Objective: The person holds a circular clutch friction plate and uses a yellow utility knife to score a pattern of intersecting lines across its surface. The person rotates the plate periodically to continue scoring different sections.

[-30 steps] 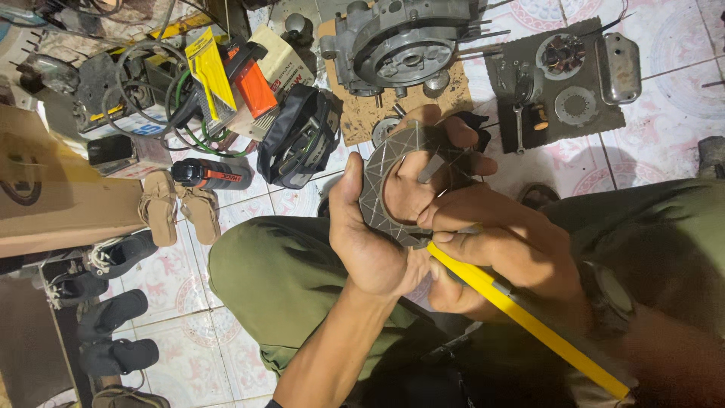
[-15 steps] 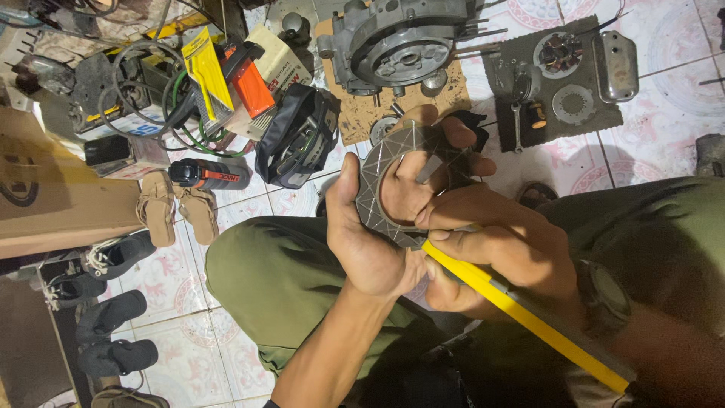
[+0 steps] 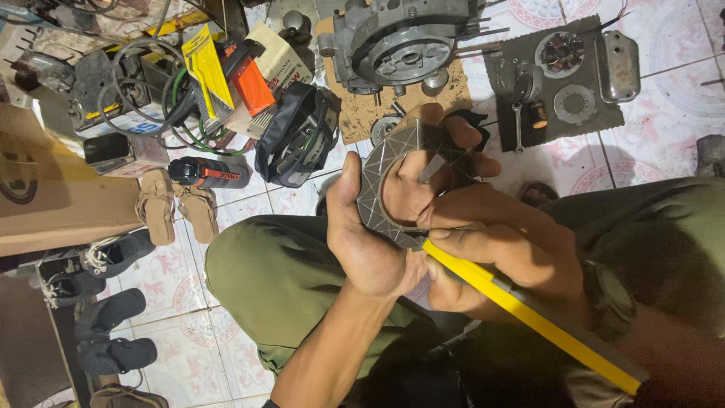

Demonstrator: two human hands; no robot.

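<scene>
Left hand (image 3: 377, 227) cupped around a grey ring-shaped friction plate (image 3: 377, 177), thumb along its near edge, fingers curled behind and through the open centre, plate held upright above the lap. Right hand (image 3: 498, 242) clenched on a yellow-handled tool (image 3: 529, 313), its tip meeting the plate's lower rim. Knees in olive trousers (image 3: 279, 287) beneath. Farther out on the tiled floor (image 3: 672, 98): an engine crankcase (image 3: 400, 41) on cardboard, a dark mat with small round parts (image 3: 566, 83), a black bag (image 3: 298, 140), tan sandals (image 3: 177, 208) and a cardboard box (image 3: 53, 189).
</scene>
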